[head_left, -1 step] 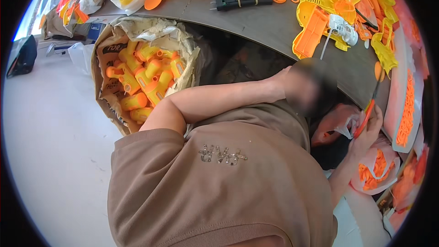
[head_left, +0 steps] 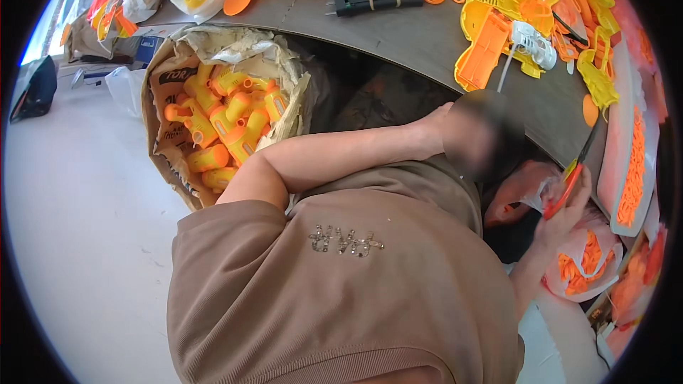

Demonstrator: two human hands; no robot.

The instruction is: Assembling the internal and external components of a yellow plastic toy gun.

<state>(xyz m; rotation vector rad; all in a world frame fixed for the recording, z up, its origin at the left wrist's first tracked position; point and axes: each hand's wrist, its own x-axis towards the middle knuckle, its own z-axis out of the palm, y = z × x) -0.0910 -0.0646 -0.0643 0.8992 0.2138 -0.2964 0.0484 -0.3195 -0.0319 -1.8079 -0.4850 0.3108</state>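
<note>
My left arm bends across my brown shirt (head_left: 370, 277). My left hand (head_left: 435, 130) shows only at the wrist and back, because a blurred patch hides its fingers. At the right, below the table edge, my right hand (head_left: 575, 195) is closed around a slim tool (head_left: 565, 192) with a red handle, a yellow patch and a narrow dark tip. That tip points up toward an orange spoon-shaped piece (head_left: 590, 110) at the table's edge. A white part (head_left: 533, 46) with a thin pale strand hanging from it lies beside an orange tray-like piece (head_left: 484, 51).
A paper sack (head_left: 167, 107) holding several yellow and orange bottle-shaped parts (head_left: 238, 124) stands at the left. Yellow and orange plastic pieces cover the far side of the grey table (head_left: 398, 35), near a black banded block (head_left: 377, 0). Bags (head_left: 583, 263) and a bin (head_left: 626, 220) of orange pieces stand right.
My right hand and its tool have shifted slightly downward, and the dark tip is now farther from the orange spoon-shaped piece. My left arm looks unmoved.
</note>
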